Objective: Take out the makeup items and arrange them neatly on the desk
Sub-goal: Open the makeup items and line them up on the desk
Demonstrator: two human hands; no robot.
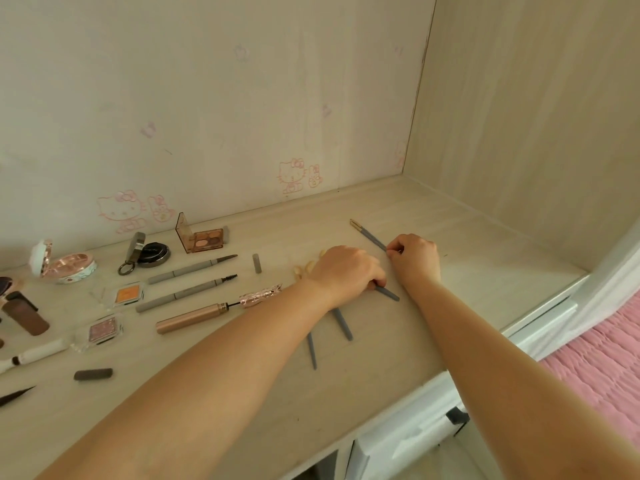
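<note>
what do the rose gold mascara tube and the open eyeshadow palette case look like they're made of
Rose gold mascara tube: looks like metal or metallised plastic, with a satin sheen along its length; the frame cannot settle which.
Eyeshadow palette case: likely clear amber-tinted plastic, since the wall shows through its upright lid.

1. My desk [433,216], across the middle of the frame, looks like pale matt wood grain.
2. The mascara tube [194,317] at lower left is glossy rose-gold metal.
3. The grey pencils [187,271] look like matt plastic.
4. The palette lid [183,232] is clear amber plastic.
</note>
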